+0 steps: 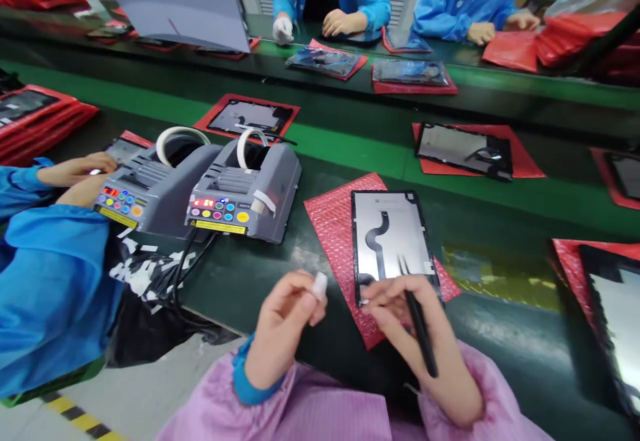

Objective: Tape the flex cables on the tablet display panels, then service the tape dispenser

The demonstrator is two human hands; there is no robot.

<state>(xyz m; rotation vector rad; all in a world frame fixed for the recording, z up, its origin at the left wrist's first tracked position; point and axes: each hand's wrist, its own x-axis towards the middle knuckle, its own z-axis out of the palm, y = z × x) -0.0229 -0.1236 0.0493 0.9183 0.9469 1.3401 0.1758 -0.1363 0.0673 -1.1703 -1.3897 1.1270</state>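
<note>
A tablet panel (391, 233) with a black flex cable on its grey back lies on a red bubble-wrap bag (334, 221) in front of me. My right hand (411, 324) rests at the panel's near edge, closed on black tweezers (419, 328) whose tips point up over the panel. My left hand (285, 321) hovers just left of the bag, fingers pinched with a small white piece of tape (319, 286) on a fingertip. Both my sleeves are pink.
Two grey tape dispensers (245, 191) stand to the left, cables trailing. A person in blue (50, 281) works at my left. More panels on red bags (465, 151) lie along the green belt. Two people in blue sit across (345, 1).
</note>
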